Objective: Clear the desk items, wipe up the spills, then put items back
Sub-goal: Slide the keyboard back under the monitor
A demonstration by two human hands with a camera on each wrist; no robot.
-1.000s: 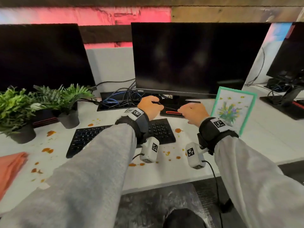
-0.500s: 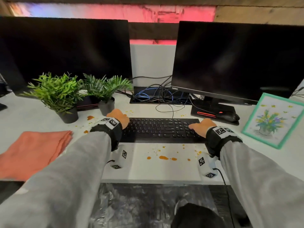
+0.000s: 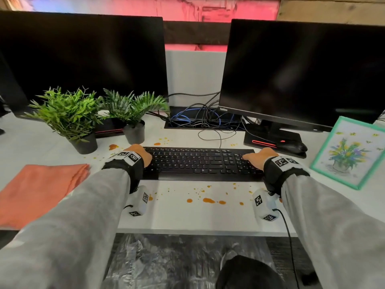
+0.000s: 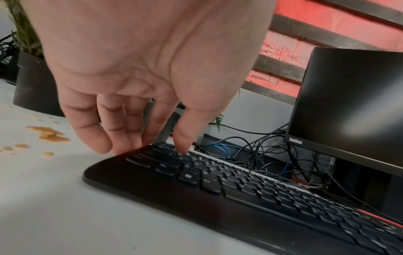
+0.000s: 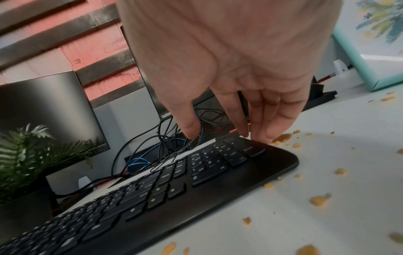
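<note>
Black keyboard (image 3: 201, 163) lies flat mid-desk (image 3: 187, 217), between orange spill drops (image 3: 208, 200) in front of it and behind. Left hand (image 3: 140, 154) sits at its left end, fingers (image 4: 87, 124) straight and pointing down at the edge, thumb on the keys; no closed hold visible. Right hand (image 3: 259, 158) mirrors this at the right end, fingertips (image 5: 265, 131) touching the corner. Risks: its cable (image 3: 216, 135) probably runs into the tangle behind and could snag on lifting; sliding would likely smear droplets underneath; an uneven lift tips it.
</note>
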